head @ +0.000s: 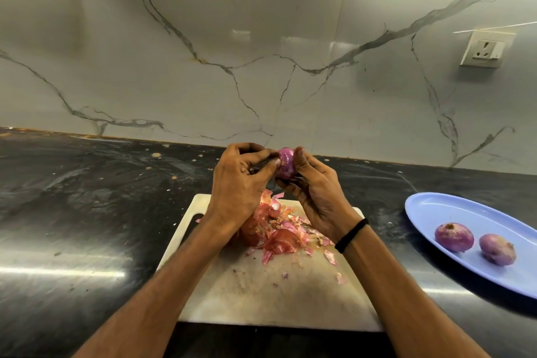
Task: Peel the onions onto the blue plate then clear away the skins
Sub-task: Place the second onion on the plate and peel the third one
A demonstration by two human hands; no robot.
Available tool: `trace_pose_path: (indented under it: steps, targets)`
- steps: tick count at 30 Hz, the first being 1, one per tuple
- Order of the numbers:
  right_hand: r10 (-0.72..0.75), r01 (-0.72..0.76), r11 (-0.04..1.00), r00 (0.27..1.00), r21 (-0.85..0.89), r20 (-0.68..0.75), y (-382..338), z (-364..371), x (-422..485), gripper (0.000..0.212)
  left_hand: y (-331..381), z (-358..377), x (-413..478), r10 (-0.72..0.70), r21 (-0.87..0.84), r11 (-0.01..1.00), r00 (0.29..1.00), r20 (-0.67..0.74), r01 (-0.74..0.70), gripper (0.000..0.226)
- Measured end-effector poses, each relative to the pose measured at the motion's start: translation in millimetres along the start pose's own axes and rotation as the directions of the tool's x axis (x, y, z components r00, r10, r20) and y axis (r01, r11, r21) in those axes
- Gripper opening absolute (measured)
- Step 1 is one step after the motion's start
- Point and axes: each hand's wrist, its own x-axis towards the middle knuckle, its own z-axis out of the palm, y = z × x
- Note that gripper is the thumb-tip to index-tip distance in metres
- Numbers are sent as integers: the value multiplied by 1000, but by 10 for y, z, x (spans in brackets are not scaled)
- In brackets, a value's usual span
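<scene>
We grip the onion (pixel 286 166) in the right hand (pixel 316 197), left hand (pixel 238 183) pinching at its side. Flesh likely slick, firm, light: hold round the middle. Papery skins (pixel 276 231) lie below on the board (pixel 276 299); blue plate (pixel 453 209) off right holds two peeled onions (pixel 454 237).

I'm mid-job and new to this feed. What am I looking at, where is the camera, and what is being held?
There is no machine here. The two grips are a person's bare hands, seen from one wide-angle camera worn on the head, looking forward and down. The right grip cradles a purple onion above a white cutting board, and the left grip pinches at its side. A pile of loose skins lies on the board. To the right, on the dark counter, a blue plate holds two peeled onions.
</scene>
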Motion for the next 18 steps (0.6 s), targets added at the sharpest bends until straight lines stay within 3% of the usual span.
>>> trace_pose_path:
  steps: [6,18]
  targets:
    - [-36,39,990,999,-136,26,9,-26,-2,53,-16,3,17,-68,5,998,998,-14,68,38]
    - [-2,3,981,1000,-196,6,67,-14,-20,53,-96,109,-57,189,261,955,969,-157,-144,16]
